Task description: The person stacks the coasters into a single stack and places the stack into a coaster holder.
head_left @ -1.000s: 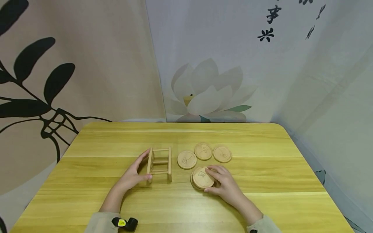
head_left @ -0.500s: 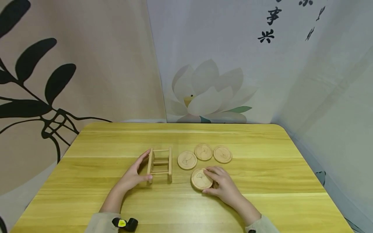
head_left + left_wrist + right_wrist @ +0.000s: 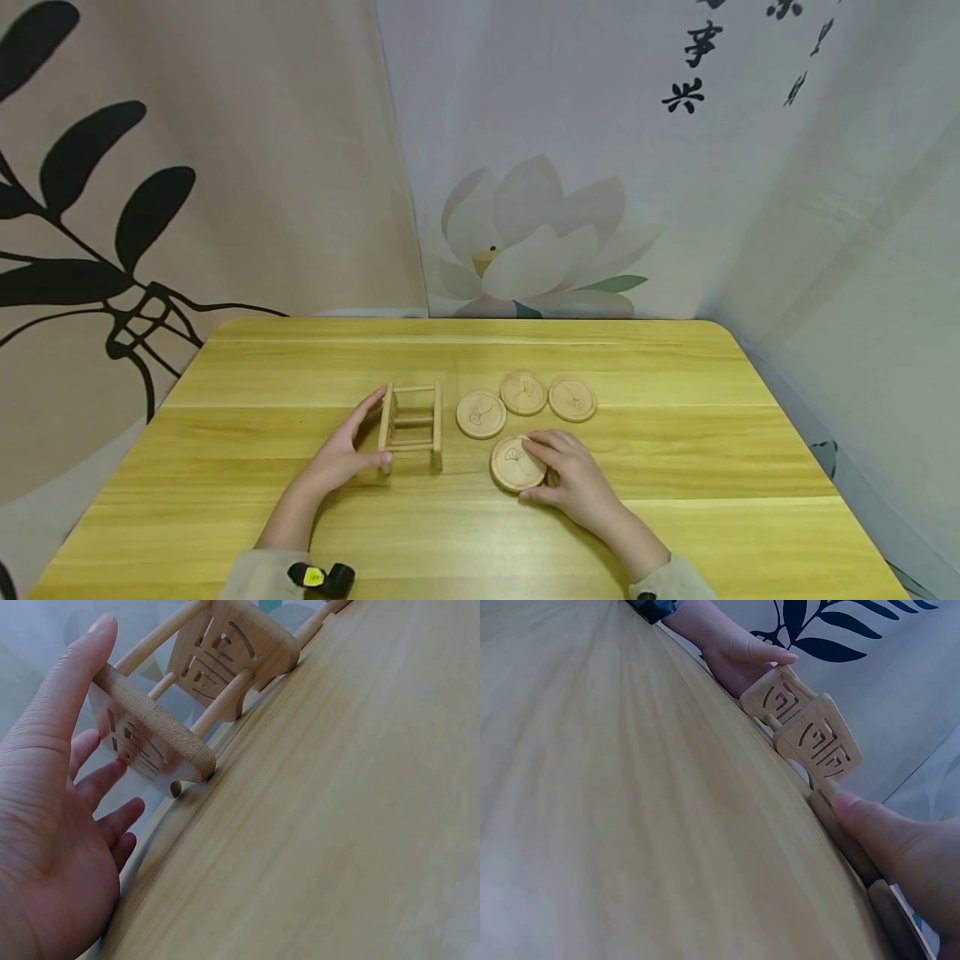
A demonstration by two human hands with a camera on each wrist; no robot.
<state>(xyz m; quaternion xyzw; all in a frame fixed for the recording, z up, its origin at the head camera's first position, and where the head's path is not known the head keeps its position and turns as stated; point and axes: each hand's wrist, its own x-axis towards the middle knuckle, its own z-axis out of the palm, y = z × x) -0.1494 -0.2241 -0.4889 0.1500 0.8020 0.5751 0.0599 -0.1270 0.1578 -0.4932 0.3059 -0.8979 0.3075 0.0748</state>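
A small wooden coaster rack [image 3: 412, 421], two slotted panels joined by round rods, stands on the table left of centre. My left hand [image 3: 341, 454] holds its left panel [image 3: 150, 731], thumb at the near corner and fingertips along the outer face. To the right, my right hand [image 3: 570, 471] grips the edge of a stack of round wooden coasters [image 3: 516, 464], thumb in front and fingers behind. The top coaster bears an engraved fan-shaped leaf. In the right wrist view my thumb [image 3: 862, 817] lies against the coasters' edge; my other fingers are hidden there.
Behind the stack lie three single coasters, one on the left [image 3: 481, 414], one in the middle [image 3: 523, 393] and one on the right [image 3: 572, 399]. The wooden table [image 3: 675, 450] ends at a printed curtain [image 3: 555, 125] at the back.
My right hand has shifted slightly left with the top coaster, which now sits squarely over the one beneath. My left hand and the rack have stayed in place.
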